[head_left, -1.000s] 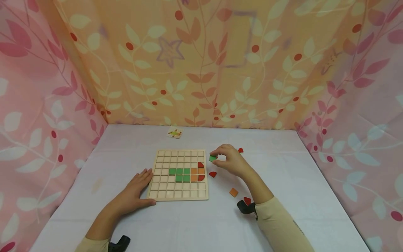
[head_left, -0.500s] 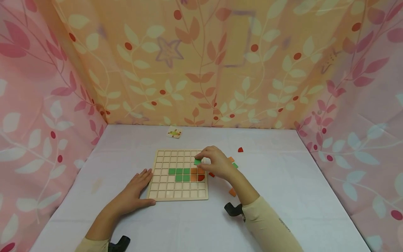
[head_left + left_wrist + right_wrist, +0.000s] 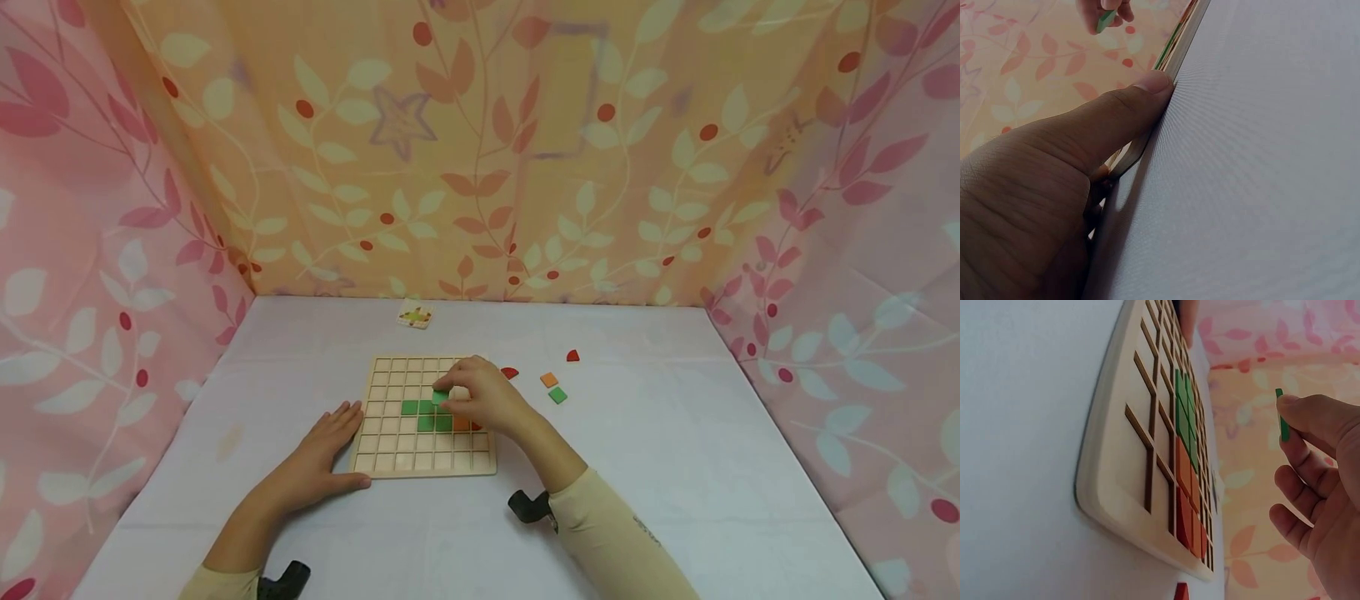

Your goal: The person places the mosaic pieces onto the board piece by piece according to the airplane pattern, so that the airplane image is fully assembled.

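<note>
A wooden grid board (image 3: pixel 390 462) lies flat, with green squares (image 3: pixel 426 423) and an orange square (image 3: pixel 461 423) in its cells. Over the board my right hand (image 3: pixel 491 398) pinches a green tile (image 3: pixel 439 397) between thumb and finger; the right wrist view shows this tile (image 3: pixel 1282 415) raised off the board, its other fingers loosely bent. My left hand (image 3: pixel 322 454) rests at the board's left edge, fingers spread, thumb against the near left corner. In the left wrist view the thumb (image 3: pixel 1129 112) touches the board's side. Part of the filled cells is hidden under my right hand.
Right of the board lie an orange square (image 3: pixel 549 380), a green square (image 3: pixel 557 395) and red pieces (image 3: pixel 573 356) (image 3: pixel 510 372). A small patterned card (image 3: pixel 416 315) lies behind the board. Patterned cloth walls stand around the white table.
My right hand has moved left from beside the board to over its middle, carrying the green tile. The loose orange and green squares right of the board are uncovered. My left hand has stayed still.
</note>
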The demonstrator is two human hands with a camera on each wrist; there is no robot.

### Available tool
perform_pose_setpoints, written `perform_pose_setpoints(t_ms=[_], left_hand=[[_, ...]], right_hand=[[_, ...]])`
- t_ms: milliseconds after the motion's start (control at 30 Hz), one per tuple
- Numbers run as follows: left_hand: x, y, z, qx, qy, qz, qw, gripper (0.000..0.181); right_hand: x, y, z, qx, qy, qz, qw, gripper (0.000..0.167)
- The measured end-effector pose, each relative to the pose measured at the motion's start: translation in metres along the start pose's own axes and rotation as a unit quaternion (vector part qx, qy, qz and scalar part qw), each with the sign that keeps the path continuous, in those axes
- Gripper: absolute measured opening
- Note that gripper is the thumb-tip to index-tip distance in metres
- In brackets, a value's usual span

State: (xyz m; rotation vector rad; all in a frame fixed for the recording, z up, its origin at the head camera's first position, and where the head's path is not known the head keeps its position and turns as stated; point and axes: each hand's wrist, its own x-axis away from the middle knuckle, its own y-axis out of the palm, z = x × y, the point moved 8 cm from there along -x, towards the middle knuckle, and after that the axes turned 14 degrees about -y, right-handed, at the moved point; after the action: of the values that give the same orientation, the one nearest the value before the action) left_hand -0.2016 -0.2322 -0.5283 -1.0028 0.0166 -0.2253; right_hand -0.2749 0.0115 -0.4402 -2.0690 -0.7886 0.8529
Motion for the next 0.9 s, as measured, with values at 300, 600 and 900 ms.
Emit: perform_pose_setpoints(t_ms=[300, 600, 900], left_hand=[[0.0, -0.001, 0.001, 0.002, -0.003, -0.003, 1.0, 0.116], [0.001, -0.001, 0.001, 0.004, -0.002, -0.004, 1.0, 0.116], [0.0, -0.001, 0.0, 0.002, 0.005, 0.0, 1.0, 0.117]], right_hand=[[-0.013, 0.021, -0.008, 0.024, -0.031, -0.017, 0.9991, 0.028], [-0.021, 0.04, -0.012, 0.044, -0.038, -0.039, 0.9976, 0.026], [-0.028, 0.059, -0.008, 0.067, -0.034, -0.074, 0.9944, 0.024]])
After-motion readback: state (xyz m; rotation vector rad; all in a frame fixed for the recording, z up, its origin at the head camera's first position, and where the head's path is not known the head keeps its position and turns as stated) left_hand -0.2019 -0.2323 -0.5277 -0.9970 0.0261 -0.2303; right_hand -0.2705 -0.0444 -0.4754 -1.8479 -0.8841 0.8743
